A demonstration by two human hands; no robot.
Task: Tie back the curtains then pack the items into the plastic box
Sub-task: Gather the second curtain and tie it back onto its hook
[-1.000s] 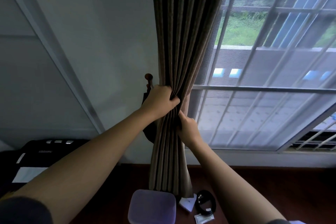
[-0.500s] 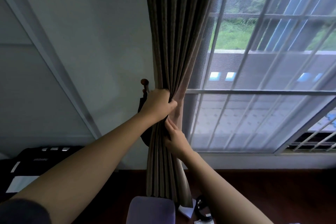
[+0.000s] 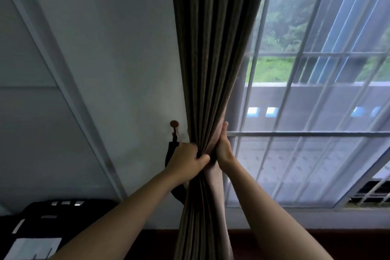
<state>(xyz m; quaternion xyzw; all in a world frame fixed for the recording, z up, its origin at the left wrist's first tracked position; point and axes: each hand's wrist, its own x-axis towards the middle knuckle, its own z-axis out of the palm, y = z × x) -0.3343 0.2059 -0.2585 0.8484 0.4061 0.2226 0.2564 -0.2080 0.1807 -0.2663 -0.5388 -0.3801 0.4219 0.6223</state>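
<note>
The left hand [image 3: 185,160] grips the upright gathered curtain [image 3: 211,69], the right hand [image 3: 222,148] presses it flat-fingered from the right, and the strap [image 3: 169,152] on the hook [image 3: 174,124] hangs just left of the left hand.

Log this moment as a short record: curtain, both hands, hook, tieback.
curtain: gathered into one bunch beside the window
left hand: grips the bunch from the wall side
right hand: pressed against the bunch's window side, fingers pointing up
hook: brown knob on the wall, left of the curtain
tieback: dark strap hanging below the hook, not yet around the curtain
</note>
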